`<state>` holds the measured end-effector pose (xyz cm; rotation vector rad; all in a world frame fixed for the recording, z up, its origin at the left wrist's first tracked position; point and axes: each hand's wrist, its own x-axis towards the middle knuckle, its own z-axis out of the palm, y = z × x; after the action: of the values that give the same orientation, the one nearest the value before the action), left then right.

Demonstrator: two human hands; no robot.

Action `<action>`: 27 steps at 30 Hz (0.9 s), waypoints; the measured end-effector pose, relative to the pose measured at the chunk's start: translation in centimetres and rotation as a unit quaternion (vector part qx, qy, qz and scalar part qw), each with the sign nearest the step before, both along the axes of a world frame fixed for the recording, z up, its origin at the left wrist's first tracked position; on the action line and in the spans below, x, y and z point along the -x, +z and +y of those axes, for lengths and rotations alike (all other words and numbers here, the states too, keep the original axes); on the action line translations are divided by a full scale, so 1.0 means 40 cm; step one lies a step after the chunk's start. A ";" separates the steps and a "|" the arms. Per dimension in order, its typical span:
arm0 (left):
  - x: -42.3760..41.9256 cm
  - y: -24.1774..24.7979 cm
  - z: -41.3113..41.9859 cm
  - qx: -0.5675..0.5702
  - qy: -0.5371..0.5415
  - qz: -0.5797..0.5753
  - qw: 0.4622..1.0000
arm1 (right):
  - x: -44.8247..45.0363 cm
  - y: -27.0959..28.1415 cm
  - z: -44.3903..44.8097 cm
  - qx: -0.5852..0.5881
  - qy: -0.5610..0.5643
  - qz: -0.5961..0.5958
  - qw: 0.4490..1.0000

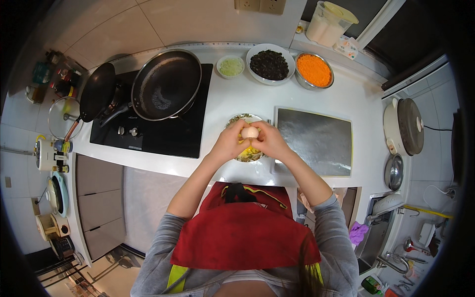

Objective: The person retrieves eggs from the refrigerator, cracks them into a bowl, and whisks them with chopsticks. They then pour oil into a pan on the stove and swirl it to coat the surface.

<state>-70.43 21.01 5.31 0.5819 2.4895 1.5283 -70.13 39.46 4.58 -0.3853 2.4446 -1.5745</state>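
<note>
Between my left hand (231,141) and my right hand (272,138) is an egg (249,132), gripped by the fingers of both. Both hands are over a patterned bowl (234,119) on the white counter. Yellow egg yolk (248,151) shows in the bowl below the egg. My hands cover much of the bowl's middle, and whether the shell is cracked underneath I cannot tell. Just right of the bowl lies a grey metal cutting board (314,143).
Left on the black gas hob (156,139) stands a large frying pan (167,85); a smaller pan (97,92) leans beside it. Along the wall are a bowl of chopped pale green vegetable (230,67), a bowl of dark chopped food (269,65) and a metal bowl of orange shreds (314,70).
</note>
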 end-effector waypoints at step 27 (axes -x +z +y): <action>0.027 0.416 -0.055 0.044 0.012 0.361 0.931 | 0.005 0.461 0.024 -0.264 0.021 0.498 0.825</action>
<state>-71.50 18.80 21.93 1.2983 3.0577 1.3651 -70.32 40.44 23.01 -1.4084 3.3821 -0.5960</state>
